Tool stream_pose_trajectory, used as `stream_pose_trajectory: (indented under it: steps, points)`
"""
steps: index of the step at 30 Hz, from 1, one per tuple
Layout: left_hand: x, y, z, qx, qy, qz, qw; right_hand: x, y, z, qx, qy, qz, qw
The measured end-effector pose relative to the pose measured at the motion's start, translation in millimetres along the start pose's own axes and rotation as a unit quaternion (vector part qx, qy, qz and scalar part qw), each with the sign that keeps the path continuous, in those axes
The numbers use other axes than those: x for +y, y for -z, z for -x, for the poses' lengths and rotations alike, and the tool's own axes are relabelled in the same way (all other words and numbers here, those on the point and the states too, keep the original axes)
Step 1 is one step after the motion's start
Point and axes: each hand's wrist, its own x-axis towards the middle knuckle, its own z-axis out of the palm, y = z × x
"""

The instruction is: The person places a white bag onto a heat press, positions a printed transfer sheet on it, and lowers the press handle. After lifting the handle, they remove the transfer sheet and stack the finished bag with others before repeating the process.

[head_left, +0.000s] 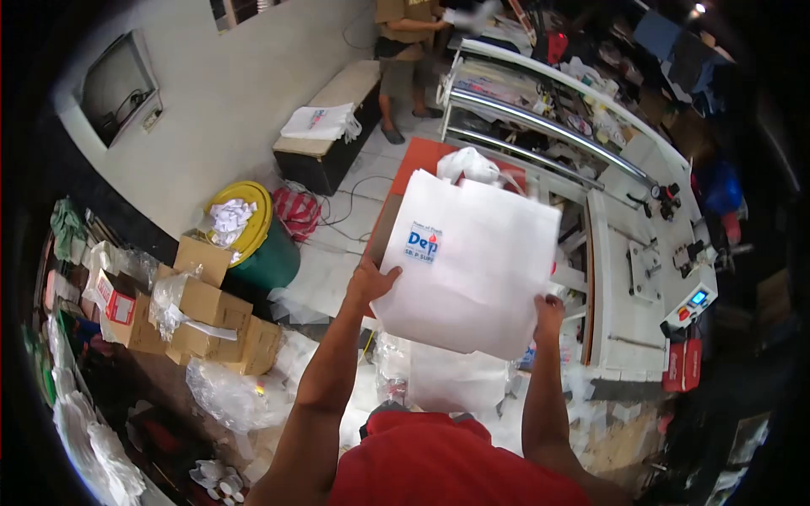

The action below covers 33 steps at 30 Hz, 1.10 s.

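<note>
A flat white bag (pixel 485 278) with a blue and red print on its left part is spread out in front of me, slightly tilted. My left hand (pixel 371 284) grips its left edge, thumb over the front. On the opposite side, my right hand (pixel 548 314) pinches the lower right edge with curled fingers. Beneath the bag, an orange-red tabletop (pixel 413 156) shows at the back and left. Bunched white material (pixel 468 165) lies just behind the bag's top edge. Below the bag, close to my body, are more white sheets or bags (pixel 456 378), partly covered.
A press machine (pixel 629 287) with a lit control box (pixel 693 305) stands at right. Leftward are a green bin (pixel 272 261) with a yellow lid and cardboard boxes (pixel 215 316). Printed white bags (pixel 319 122) lie on a bench (pixel 316 164). Another person (pixel 405 59) stands behind it.
</note>
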Motion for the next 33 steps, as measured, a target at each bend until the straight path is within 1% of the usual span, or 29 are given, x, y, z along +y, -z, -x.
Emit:
stream_pose_trajectory:
  steps: [1,2,3,4,5,7,8,9,10,12,13,14,15,17,18,19,20,21,22,23,24,25,26,27,28,29,30,31,33]
  points:
    - [2,0,-2,0.011,0.002,0.003,1.000,-3,6,9,0.015,-0.019,-0.054,0.998]
    - [4,-3,-5,-0.015,0.033,-0.025,0.999,3,16,13,0.028,-0.039,-0.108,0.993]
    - [6,-5,-7,-0.042,0.066,-0.051,0.996,9,25,16,0.016,-0.034,-0.109,0.993]
    - [-4,-15,-20,-0.032,0.070,-0.049,0.996,25,38,12,-0.061,-0.043,-0.109,0.991]
    - [-22,-27,-41,-0.115,0.029,-0.019,0.993,35,49,8,-0.138,-0.051,-0.109,0.983]
    - [-9,-28,-34,-0.185,-0.010,0.014,0.983,40,59,13,-0.151,-0.053,-0.129,0.979]
    - [20,-23,-13,-0.088,0.053,-0.101,0.990,45,62,17,-0.152,-0.061,-0.151,0.975]
    - [43,-20,4,0.012,0.116,-0.212,0.970,48,67,19,-0.163,-0.058,-0.153,0.973]
    - [44,-27,6,0.021,0.121,-0.211,0.970,49,72,22,-0.171,-0.044,-0.165,0.970]
    - [24,-43,-8,0.056,0.141,-0.175,0.973,45,88,30,-0.192,-0.025,-0.181,0.964]
    - [11,-42,-18,0.068,0.141,-0.177,0.972,41,97,39,-0.201,-0.027,-0.221,0.954]
    - [-1,-37,-30,0.039,0.033,-0.020,0.998,41,106,42,-0.207,-0.028,-0.261,0.942]
    - [-2,-35,-34,0.003,-0.079,0.135,0.988,47,117,38,-0.211,-0.024,-0.267,0.940]
    - [86,22,28,-0.035,-0.035,0.015,0.999,65,145,37,-0.224,-0.028,-0.260,0.939]
    - [82,16,17,-0.018,-0.013,0.003,1.000,70,155,35,-0.189,-0.011,-0.203,0.961]
    - [85,17,21,0.014,-0.076,-0.003,0.997,69,169,35,-0.199,-0.013,-0.197,0.960]
    - [114,35,49,0.008,-0.088,-0.043,0.995,54,180,38,-0.170,-0.004,-0.076,0.983]
    - [133,49,80,0.061,-0.112,-0.068,0.989,44,184,37,-0.143,0.010,0.047,0.989]
    - [144,63,113,0.114,-0.130,-0.096,0.980,56,186,28,-0.136,0.028,0.002,0.990]
    - [151,82,146,0.092,-0.104,-0.079,0.987,62,195,22,-0.159,0.040,0.054,0.985]
    - [154,98,196,0.157,-0.099,-0.032,0.982,92,202,-1,-0.169,-0.010,0.087,0.982]
    - [134,107,225,0.187,-0.124,-0.018,0.974,107,207,-6,-0.195,0.014,0.002,0.981]
    - [136,127,277,0.170,-0.071,-0.010,0.983,128,216,-24,-0.254,0.005,-0.009,0.967]
    - [123,135,322,0.191,-0.029,-0.050,0.980,130,214,-22,-0.146,-0.051,0.016,0.988]
    - [113,145,370,0.197,-0.031,-0.084,0.976,128,205,-16,-0.159,0.001,0.062,0.985]
    - [104,155,474,0.192,0.064,-0.140,0.969,116,162,16,-0.235,0.122,0.114,0.958]
    - [107,164,524,0.210,0.073,-0.154,0.963,105,152,45,-0.262,0.220,0.137,0.930]
    - [98,166,566,0.212,0.089,-0.172,0.958,97,137,74,-0.307,0.302,0.153,0.890]
    - [94,177,651,0.208,0.139,-0.194,0.949,88,115,129,-0.385,0.422,0.158,0.806]
